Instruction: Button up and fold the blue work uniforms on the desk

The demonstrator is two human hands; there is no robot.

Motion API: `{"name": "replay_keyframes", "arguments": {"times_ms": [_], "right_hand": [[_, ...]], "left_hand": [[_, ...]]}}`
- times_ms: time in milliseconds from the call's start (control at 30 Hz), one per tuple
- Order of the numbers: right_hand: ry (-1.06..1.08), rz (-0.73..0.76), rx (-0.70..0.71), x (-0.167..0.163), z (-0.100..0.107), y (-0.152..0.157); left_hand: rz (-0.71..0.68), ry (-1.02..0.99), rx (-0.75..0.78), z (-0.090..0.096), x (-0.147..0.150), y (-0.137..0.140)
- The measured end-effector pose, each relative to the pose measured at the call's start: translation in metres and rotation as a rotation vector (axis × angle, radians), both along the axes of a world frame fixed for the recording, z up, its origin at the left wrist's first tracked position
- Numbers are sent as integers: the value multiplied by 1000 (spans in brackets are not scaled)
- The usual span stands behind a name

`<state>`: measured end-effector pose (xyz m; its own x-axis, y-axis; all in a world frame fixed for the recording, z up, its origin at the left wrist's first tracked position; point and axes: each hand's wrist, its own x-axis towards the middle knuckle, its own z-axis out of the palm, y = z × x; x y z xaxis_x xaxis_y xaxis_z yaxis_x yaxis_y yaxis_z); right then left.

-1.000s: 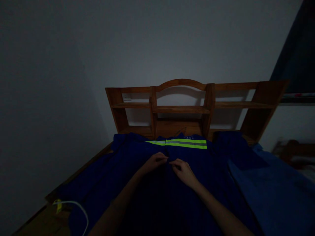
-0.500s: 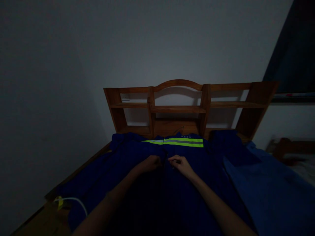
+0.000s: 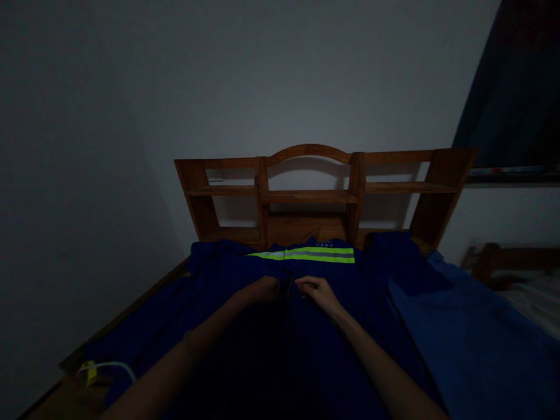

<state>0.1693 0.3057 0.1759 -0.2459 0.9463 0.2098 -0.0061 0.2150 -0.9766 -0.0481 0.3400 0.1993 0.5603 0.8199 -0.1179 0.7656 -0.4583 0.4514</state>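
Observation:
A dark blue work jacket (image 3: 236, 268) lies spread out, with a yellow-green and grey reflective stripe (image 3: 321, 255) across its chest. Both hands are at its front opening, just below the stripe. My left hand (image 3: 266, 289) is closed at the left front edge, fingers wrapped round the cloth. Across a small gap, my right hand (image 3: 319, 293) pinches the other front edge between thumb and fingers. The dim light hides small details at the fingertips, such as any fastener.
Behind the jacket stands a wooden headboard with shelves (image 3: 308, 197) against a pale wall. A lighter blue cloth (image 3: 476, 338) lies to the right. At the lower left a white cord (image 3: 111, 364) with a yellow tag (image 3: 91, 373) shows beside the sleeve. A dark curtain (image 3: 516, 93) hangs at upper right.
The view has turned slightly, so the scene sits a little further left. My hands are slightly further apart, and a dark gap shows more plainly between the jacket's front edges.

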Motion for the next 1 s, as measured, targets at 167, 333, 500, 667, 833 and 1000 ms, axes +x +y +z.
{"name": "replay_keyframes", "arguments": {"times_ms": [167,333,500,667,833,1000], "right_hand": [[7,24,3,-1,3,-2],[44,-10,38,-1,7,-5],[-29,-118,158,-1,11,-7],[-203,-208,329,-3,8,-8],[-302,-254,421,-6,8,-13],[-284,-269,338,-7,3,-9]], "left_hand": [[-39,-100,30,-1,3,-3],[107,-534,-81,4,19,0],[112,-796,-43,-12,31,-3],[30,-777,-5,-17,24,-14],[6,-650,159,-12,20,-21],[-24,-485,350,-7,21,-30]]}}
